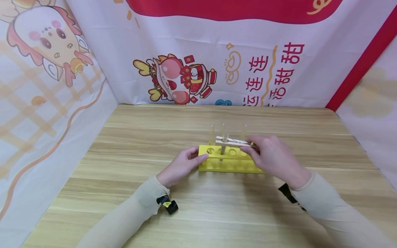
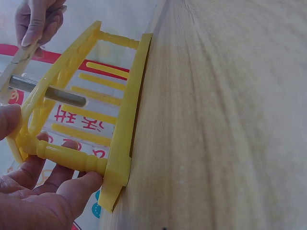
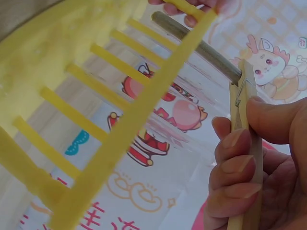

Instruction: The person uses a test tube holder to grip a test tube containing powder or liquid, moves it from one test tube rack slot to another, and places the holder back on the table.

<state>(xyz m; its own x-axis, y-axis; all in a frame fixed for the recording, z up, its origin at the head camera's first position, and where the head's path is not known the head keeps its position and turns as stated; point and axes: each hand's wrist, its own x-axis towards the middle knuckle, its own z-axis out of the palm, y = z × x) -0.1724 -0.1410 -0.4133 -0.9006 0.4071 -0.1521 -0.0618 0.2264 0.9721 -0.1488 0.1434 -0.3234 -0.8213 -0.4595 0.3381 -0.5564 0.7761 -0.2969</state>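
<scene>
A yellow test tube rack [image 1: 231, 168] stands on the wooden table. My left hand [image 1: 182, 164] holds its left end, with the thumb at the top plate and the fingers around the end post [image 2: 72, 158]. With my right hand [image 1: 276, 156] I grip a wooden test tube clamp [image 3: 247, 112]. The clamp's jaws pinch a glass test tube [image 3: 211, 57] that contains something grey. In the left wrist view this tube's lower end [image 2: 72, 98] reaches below the rack's top plate and hangs above the base.
Behind the held tube, other clear glass tubes [image 1: 211, 132] stand upright at the rack's back row, one more [image 1: 244, 128] near my right hand. A printed cloth [image 1: 192, 41] hangs at the table's far edge, with more cloth at the left side [image 1: 46, 120].
</scene>
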